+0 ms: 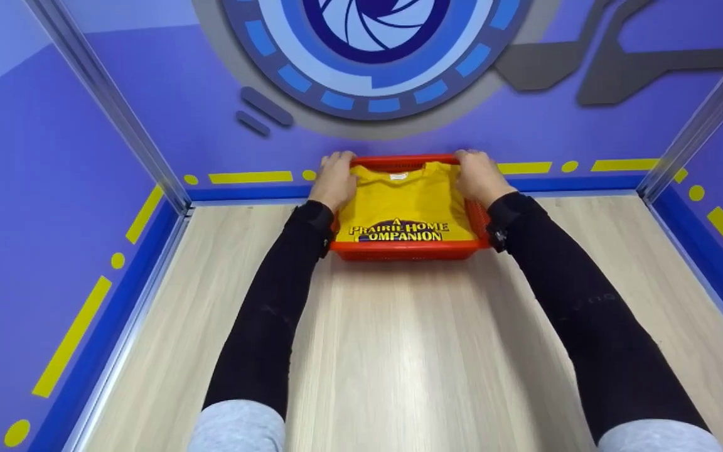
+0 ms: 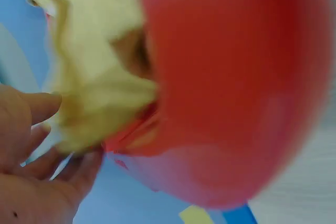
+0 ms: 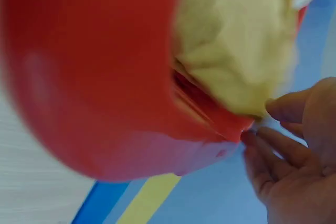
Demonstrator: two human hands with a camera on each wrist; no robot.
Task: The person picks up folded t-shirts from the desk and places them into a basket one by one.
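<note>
A red plastic basket (image 1: 405, 252) stands against the back wall, with a folded yellow T-shirt (image 1: 402, 204) lying in it. Its neckline and white label face the wall, and the printed lettering is toward the front rim. At the far left corner, my left hand (image 1: 335, 181) grips the basket's rim, thumb on the inner side by the shirt (image 2: 94, 93). My right hand (image 1: 482, 177) holds the far right corner in the same manner. In the right wrist view, its fingers (image 3: 268, 156) lie along the outside of the basket (image 3: 94, 77).
A light wood tabletop (image 1: 399, 351) stretches in front of the basket. Purple panels with yellow marks form the back wall (image 1: 179, 113) and both sides. Metal strips (image 1: 120, 116) run along the corners and the table's edges.
</note>
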